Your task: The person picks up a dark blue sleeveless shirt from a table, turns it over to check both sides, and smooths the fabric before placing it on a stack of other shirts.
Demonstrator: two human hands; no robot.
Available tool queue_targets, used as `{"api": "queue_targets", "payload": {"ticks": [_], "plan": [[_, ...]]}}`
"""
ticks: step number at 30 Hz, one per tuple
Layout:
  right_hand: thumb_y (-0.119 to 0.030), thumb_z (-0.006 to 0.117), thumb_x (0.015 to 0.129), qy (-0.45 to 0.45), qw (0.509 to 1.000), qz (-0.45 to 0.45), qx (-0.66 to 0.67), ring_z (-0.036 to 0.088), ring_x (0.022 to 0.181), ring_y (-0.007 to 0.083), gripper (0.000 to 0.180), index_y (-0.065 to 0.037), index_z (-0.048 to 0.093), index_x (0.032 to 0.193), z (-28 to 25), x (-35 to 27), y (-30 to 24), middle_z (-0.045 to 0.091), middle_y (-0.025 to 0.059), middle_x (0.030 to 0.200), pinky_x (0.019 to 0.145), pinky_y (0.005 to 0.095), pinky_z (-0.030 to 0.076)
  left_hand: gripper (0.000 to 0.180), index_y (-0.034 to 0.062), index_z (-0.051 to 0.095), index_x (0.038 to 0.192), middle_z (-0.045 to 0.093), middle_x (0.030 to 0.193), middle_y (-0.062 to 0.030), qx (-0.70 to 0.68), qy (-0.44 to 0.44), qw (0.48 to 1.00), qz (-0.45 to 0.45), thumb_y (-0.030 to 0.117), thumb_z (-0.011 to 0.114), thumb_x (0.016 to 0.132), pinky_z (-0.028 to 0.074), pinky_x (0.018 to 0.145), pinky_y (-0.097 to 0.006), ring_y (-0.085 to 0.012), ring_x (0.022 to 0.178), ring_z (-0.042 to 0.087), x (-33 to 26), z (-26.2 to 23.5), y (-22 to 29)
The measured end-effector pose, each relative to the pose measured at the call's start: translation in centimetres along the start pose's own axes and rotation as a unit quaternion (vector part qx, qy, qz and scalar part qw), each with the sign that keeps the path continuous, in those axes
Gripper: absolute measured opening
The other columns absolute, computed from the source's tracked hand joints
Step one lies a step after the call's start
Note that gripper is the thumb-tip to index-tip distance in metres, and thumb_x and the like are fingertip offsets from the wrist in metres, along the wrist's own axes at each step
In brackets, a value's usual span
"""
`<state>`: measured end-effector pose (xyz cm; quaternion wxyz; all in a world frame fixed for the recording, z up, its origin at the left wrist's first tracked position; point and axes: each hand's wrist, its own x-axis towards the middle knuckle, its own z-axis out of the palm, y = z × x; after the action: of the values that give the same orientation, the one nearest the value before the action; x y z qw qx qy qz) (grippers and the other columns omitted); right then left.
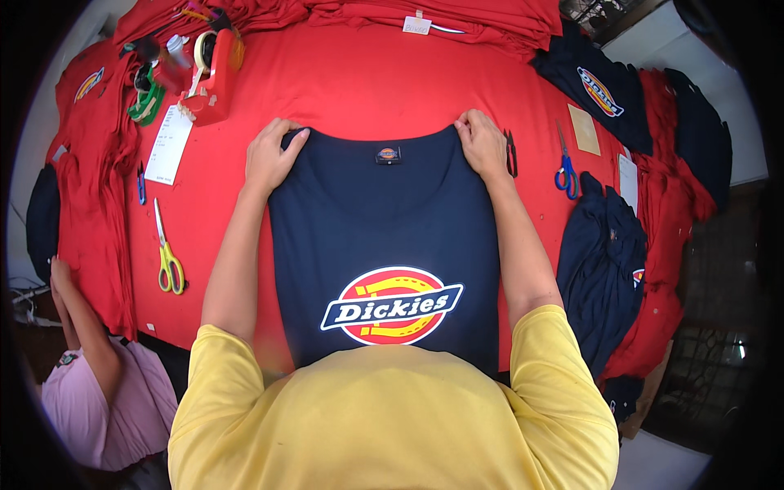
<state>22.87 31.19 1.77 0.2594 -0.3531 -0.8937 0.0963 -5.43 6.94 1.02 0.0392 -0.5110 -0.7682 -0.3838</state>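
Observation:
A navy T-shirt [384, 224] lies spread in front of me, neckline away from me, with a red, yellow and white printed logo [392, 305] on its chest. Inside the back of the neck sits a small dark label [388, 155]. My left hand [273, 153] is closed on the shirt's left shoulder corner, thumb on top. At the opposite shoulder, my right hand [483, 145] pinches the fabric between thumb and fingers. The shirt's lower part is hidden by my body.
Red cloth covers the table [343, 90]. Yellow-handled scissors [167, 253], a paper slip [169, 147] and a tape dispenser [214, 77] lie left; blue-handled scissors [565, 171] lie right. Navy garments [600, 261] and red ones [94, 188] edge the table. A person in pink [106, 400] is at lower left.

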Motion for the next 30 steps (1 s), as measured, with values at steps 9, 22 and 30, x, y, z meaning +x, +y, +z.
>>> {"api": "queue_targets", "payload": {"ticks": [9,22,30], "plan": [[-0.028,0.061,0.088,0.043,0.995,-0.057,-0.063,0.058,0.083,0.0297,0.019,-0.009,0.057,0.085,0.9,0.1,0.4,0.058,0.0093,0.083,0.074,0.0443,0.045,0.027,0.0032,0.059,0.087,0.065,0.086,-0.0118,0.079,0.003,0.996,-0.046,0.029,0.067,0.086,0.048,0.066,-0.04,-0.0307,0.078,0.064,0.4,0.6,0.4],[-0.011,0.058,0.085,0.029,0.98,-0.191,0.038,0.05,0.116,0.0282,0.035,-0.007,0.059,0.119,-0.1,-7.5,-9.1,0.058,0.0116,0.122,0.099,0.0481,0.036,0.032,0.0024,0.062,0.116,0.062,0.116,-0.0152,-0.001,-0.007,0.988,0.157,0.003,0.059,0.084,0.042,0.099,-0.041,-0.0332,0.111,0.055,-3.1,1.2,7.6],[-0.016,0.06,0.086,-0.036,0.977,-0.201,-0.053,0.047,0.122,0.0272,0.04,-0.009,0.057,0.125,1.1,-8.4,-9.2,0.052,0.0073,0.134,0.106,0.0512,0.031,0.044,0.0189,0.052,0.136,0.041,0.147,-0.0023,0.118,-0.173,0.968,0.142,0.026,0.052,0.093,0.02,0.115,-0.049,-0.0257,0.137,0.033,-4.6,3.2,8.4]]}}
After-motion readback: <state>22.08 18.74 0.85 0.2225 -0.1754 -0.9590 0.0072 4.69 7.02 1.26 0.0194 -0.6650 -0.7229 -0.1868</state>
